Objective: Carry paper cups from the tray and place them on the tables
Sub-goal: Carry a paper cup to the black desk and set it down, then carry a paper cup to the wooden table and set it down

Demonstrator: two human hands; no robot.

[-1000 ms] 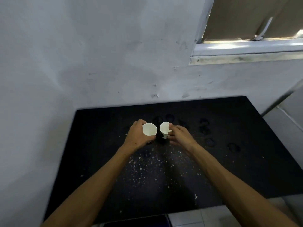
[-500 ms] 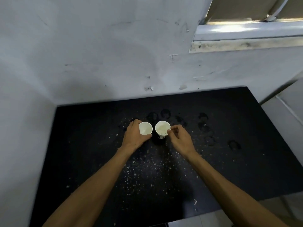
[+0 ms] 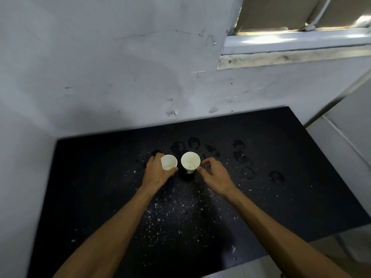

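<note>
- Head view: two small white paper cups stand upright side by side on the black counter (image 3: 281, 197), close together but with a gap between them, both open mouths facing up.
- The left cup (image 3: 169, 162) is plain white inside; the right cup (image 3: 190, 162) shows a few dark specks near its inner bottom and a dark printed mark low on its outer wall.
- The left hand (image 3: 157, 173) grips the left cup, its fingers and thumb curled round the wall.
- The right hand (image 3: 215, 176) sits just beside the right cup; its fingers (image 3: 206, 162) are loosely curled, with one fingertip at the rim, and whether it touches cannot be told.
- The counter is strewn with pale crumbs and several dark ring marks, and it meets a scuffed white wall (image 3: 120, 77).
- Count: two cups, two hands, one counter.
</note>
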